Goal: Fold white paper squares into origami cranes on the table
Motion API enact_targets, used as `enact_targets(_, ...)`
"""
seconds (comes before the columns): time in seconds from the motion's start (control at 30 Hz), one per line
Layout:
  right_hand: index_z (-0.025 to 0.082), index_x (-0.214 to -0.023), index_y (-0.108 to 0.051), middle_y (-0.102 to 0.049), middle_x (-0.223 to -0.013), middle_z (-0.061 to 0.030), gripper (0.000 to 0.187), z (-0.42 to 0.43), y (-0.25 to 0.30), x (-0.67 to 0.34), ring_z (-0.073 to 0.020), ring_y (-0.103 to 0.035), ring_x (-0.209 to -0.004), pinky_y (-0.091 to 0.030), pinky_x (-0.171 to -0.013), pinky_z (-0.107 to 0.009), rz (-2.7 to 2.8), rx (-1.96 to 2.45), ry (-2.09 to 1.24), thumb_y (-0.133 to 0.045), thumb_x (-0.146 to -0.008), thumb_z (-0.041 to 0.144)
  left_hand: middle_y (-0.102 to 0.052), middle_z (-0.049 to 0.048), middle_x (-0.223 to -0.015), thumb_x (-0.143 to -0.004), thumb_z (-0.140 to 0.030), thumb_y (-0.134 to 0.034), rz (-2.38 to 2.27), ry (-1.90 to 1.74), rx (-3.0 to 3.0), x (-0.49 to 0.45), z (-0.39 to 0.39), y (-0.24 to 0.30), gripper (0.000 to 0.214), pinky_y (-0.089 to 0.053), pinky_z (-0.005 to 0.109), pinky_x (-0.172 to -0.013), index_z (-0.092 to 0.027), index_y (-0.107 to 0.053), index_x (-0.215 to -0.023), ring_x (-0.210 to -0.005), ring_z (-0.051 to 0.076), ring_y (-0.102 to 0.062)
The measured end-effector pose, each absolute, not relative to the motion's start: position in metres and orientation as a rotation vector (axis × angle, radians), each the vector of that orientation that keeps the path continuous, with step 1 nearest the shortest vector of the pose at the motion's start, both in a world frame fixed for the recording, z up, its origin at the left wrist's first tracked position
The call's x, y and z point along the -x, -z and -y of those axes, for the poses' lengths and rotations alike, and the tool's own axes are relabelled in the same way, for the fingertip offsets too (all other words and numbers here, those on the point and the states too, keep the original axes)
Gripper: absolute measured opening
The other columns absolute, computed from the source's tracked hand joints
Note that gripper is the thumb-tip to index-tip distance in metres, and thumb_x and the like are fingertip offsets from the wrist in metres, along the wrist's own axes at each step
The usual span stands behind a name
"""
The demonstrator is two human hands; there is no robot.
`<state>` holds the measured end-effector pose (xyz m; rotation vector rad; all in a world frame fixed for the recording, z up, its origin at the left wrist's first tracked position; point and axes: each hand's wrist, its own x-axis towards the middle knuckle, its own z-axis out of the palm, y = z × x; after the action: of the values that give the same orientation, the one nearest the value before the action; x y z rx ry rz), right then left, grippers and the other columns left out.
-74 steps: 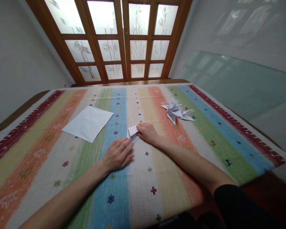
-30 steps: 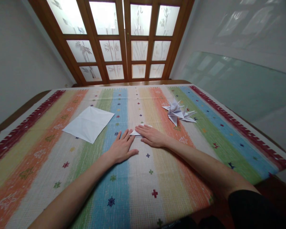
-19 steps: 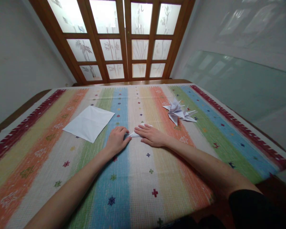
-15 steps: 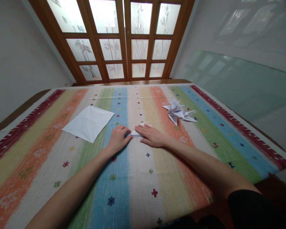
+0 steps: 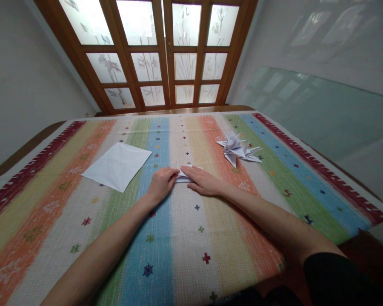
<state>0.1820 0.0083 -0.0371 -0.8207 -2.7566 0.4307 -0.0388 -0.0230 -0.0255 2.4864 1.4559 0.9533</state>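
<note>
A small piece of folded white paper lies on the striped tablecloth in front of me, largely covered by my hands. My left hand pinches its left end between thumb and fingers. From the other side my right hand lies flat over the paper, fingers stretched out and pointing left. A flat white square sheet with crease lines rests to the left of my hands. Folded paper cranes sit in a cluster to the right, beyond my right hand; their number is hard to make out.
The table wears a striped, patterned tablecloth. Wooden doors with frosted panes stand behind its far edge. A pale glass panel leans along the right wall.
The fingers of my left hand have closed on the left end of the folded paper, which looks slightly lifted. My right hand stays flat in nearly the same place.
</note>
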Motion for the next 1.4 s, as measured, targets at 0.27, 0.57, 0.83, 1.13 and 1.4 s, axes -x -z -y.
enact_targets(0.27, 0.013, -0.150, -0.026, -0.035, -0.153, -0.0164, 0.061, -0.008, 0.034, -0.181, -0.0242, -0.033, -0.142, -0.024, -0.118, -0.049, 2.777, 0.838, -0.416, -0.040, -0.096, 0.037, -0.064, 0.0061, -0.070, -0.097, -0.012, -0.034, -1.180, -0.466, -3.300, 0.049, 0.012, 0.012, 0.032, -0.035, 0.031, -0.059, -0.013, -0.063, -0.085, -0.061, 0.017, -0.055)
enact_targets(0.57, 0.014, -0.150, -0.028, -0.032, -0.155, -0.0150, 0.057, -0.009, 0.038, -0.180, -0.0226, -0.030, -0.144, -0.024, -0.118, -0.047, 2.799, 0.886, -0.345, -0.037, -0.098, 0.036, -0.057, 0.0041, -0.059, -0.095, -0.009, -0.036, -1.178, -0.417, -3.461, 0.057, 0.020, 0.018, 0.032, -0.024, 0.033, -0.052, -0.014, -0.061, -0.075, -0.054, 0.016, -0.048)
enact_targets(0.83, 0.021, -0.149, -0.031, -0.031, -0.156, -0.0091, 0.052, -0.007, 0.035, -0.180, -0.0221, -0.025, -0.146, -0.022, -0.118, -0.047, 2.855, 0.871, -0.297, -0.033, -0.100, 0.038, -0.057, 0.0042, -0.062, -0.094, -0.007, -0.038, -1.015, -0.338, -3.460, 0.067, 0.023, 0.018, 0.027, -0.028, 0.032, -0.051, -0.014, -0.061, -0.081, -0.057, 0.016, -0.050)
enact_targets(1.13, 0.022, -0.150, -0.030, -0.030, -0.156, -0.0095, 0.056, -0.007, 0.036, -0.180, -0.0240, -0.023, -0.146, -0.019, -0.118, -0.049, 2.889, 0.863, -0.284, -0.034, -0.099, 0.045, -0.068, 0.0069, -0.080, -0.099, -0.031, -0.038, -1.112, -0.332, -3.292, 0.069, 0.032, 0.017, 0.032, -0.042, 0.031, -0.063, -0.015, -0.063, -0.087, -0.074, 0.018, -0.063)
enact_targets(1.4, 0.015, -0.152, -0.023, -0.022, -0.157, -0.0171, 0.079, -0.007, 0.036, -0.181, -0.0281, -0.019, -0.147, -0.015, -0.119, -0.050, 2.922, 0.811, -0.324, -0.036, -0.092, 0.064, -0.043, 0.0182, -0.148, -0.094, -0.061, -0.031, -1.125, -0.098, -2.895, 0.056, 0.049, 0.026, 0.070, -0.025, 0.044, -0.113, -0.012, -0.040, -0.142, -0.140, 0.027, -0.037)
